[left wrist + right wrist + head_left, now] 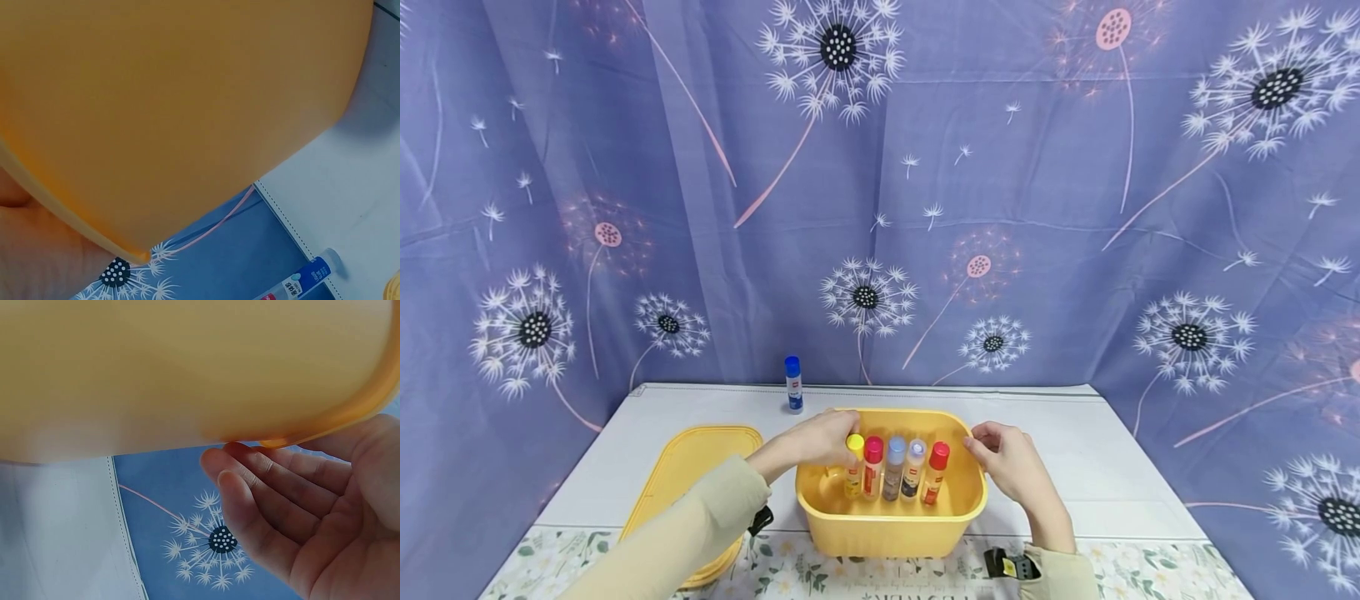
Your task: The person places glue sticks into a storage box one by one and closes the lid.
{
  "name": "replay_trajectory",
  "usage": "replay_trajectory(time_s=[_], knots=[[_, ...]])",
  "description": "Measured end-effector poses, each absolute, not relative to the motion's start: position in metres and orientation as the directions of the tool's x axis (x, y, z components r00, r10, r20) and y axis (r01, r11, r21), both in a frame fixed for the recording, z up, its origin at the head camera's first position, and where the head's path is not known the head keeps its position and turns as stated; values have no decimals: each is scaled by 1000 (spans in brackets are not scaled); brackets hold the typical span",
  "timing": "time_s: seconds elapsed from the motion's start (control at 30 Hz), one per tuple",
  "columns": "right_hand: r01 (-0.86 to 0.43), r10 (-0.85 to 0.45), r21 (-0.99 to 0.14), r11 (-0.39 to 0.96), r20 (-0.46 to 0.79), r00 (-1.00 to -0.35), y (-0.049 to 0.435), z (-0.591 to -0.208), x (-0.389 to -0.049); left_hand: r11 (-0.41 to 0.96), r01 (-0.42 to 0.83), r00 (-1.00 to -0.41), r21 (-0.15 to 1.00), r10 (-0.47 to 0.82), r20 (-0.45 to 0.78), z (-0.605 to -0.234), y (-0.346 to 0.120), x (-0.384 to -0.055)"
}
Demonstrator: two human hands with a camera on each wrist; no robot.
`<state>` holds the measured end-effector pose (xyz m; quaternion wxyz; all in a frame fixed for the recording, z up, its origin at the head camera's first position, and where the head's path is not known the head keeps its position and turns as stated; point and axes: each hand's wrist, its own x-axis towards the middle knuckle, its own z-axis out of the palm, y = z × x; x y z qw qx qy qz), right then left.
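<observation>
Yellow bin (pixel 887 537) — 5 tubes (pixel 892 477) inside, 2 hands (pixel 827 439) (pixel 1011 460) holding it.

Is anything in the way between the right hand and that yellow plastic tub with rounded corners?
No, nothing visible stands in the way: the right hand is right at the rim of the yellow tub, on its right side.

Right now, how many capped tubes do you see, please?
6. One blue tube stands on the table, behind and left of the bin. Inside the bin, from left: yellow tube, crimson tube, pale-blue tube, whitish tube, red tube. The bin's walls may hide others.
</observation>
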<state>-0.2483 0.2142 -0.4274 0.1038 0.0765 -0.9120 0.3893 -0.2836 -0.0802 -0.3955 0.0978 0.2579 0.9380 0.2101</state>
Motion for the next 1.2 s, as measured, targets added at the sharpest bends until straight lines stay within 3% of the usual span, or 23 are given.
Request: replay_trajectory(time_s=[0.77, 1.2], knots=[[-216, -59, -688, 693, 245, -968, 214, -430, -249, 784, 409, -851, 466, 512, -115, -389, -80, -279], [-214, -62, -691, 690, 238, -969, 213, -426, -248, 733, 395, -853, 554, 516, -74, -353, -99, -288]])
